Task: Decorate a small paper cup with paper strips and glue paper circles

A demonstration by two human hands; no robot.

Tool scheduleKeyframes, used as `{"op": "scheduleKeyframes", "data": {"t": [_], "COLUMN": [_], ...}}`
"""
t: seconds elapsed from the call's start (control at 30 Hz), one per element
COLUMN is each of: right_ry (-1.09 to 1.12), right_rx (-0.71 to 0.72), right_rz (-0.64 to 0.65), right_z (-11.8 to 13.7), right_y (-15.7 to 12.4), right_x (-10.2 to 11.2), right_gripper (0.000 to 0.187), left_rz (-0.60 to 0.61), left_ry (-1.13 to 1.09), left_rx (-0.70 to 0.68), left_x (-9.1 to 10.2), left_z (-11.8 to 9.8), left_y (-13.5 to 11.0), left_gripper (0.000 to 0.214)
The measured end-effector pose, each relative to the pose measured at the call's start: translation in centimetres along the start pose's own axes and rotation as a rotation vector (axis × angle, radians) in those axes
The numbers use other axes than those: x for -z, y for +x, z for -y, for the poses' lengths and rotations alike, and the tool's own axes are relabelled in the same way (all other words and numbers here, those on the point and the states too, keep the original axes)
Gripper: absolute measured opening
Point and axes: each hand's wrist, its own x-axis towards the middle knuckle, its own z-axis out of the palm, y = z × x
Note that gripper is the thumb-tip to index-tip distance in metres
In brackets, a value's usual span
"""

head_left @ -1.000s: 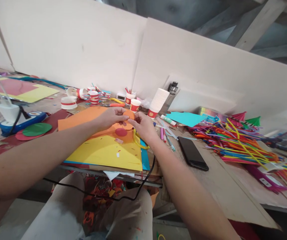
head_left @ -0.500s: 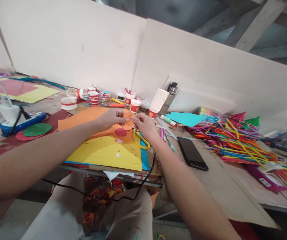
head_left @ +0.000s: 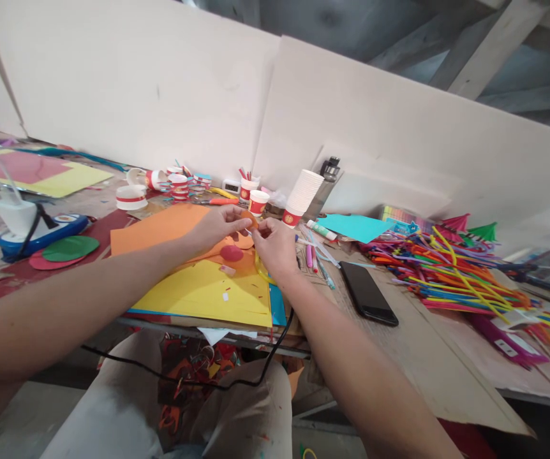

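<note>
A small orange paper piece is pinched up between both hands above the work papers. My left hand grips its left side between thumb and fingers. On the other side my right hand is closed at the piece's lower right edge; a tiny pale bit shows by the fingertips, too small to name. Below them lies a red paper disc on orange paper, which overlaps a yellow sheet strewn with scraps. Yellow scissor handles lie under my right wrist, partly hidden.
Beyond the hands stand a paper cup and a leaning cup stack. To the right are a phone and a heap of pipe cleaners. Green paper ovals lie left. A black cable hangs across my lap.
The orange piece has been raised and tilted, so less of its face shows. My right hand has turned inward and moved slightly left, covering more of the scissor handles.
</note>
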Motion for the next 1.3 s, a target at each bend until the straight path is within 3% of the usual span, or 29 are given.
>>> {"op": "scheduleKeyframes", "data": {"t": [0.1,0.2,0.33,0.4,0.57,0.77,0.97,1.17,1.3], "right_ry": [-0.116,-0.182,-0.008,0.090,0.195,-0.057,-0.300,-0.380,-0.286], "right_rx": [0.072,0.153,0.221,0.213,0.163,0.307,0.422,0.491,0.480], "right_rz": [0.030,0.055,0.057,0.026,-0.008,-0.048,0.001,0.030,0.021], "right_z": [0.3,0.4,0.3,0.4,1.1,1.5,1.8,2.0,2.2], "right_y": [-0.1,-0.1,-0.1,-0.2,-0.6,-1.0,-1.2,-1.2,-1.4], "right_x": [0.1,0.1,0.1,0.2,0.2,0.5,0.6,0.6,0.7], "right_gripper": [0.011,0.009,0.015,0.023,0.022,0.034,0.042,0.045,0.043], "left_rz": [0.065,0.037,-0.064,-0.114,-0.173,-0.214,-0.267,-0.279,-0.278], "left_ry": [-0.039,-0.023,0.106,0.158,0.290,0.509,0.644,0.617,0.555], "left_rx": [0.018,0.024,-0.058,-0.101,-0.171,-0.171,-0.138,-0.133,-0.151], "left_x": [-0.9,-1.2,-0.7,-0.4,-0.3,-0.7,-0.4,-0.2,0.0], "left_z": [0.0,-0.1,0.1,0.4,0.5,-0.5,-1.1,-1.0,-0.6], "left_y": [0.0,-0.1,0.0,0.0,0.1,-0.4,-0.5,-0.5,-0.4], "left_gripper": [0.043,0.047,0.042,0.042,0.046,0.040,0.038,0.040,0.040]}}
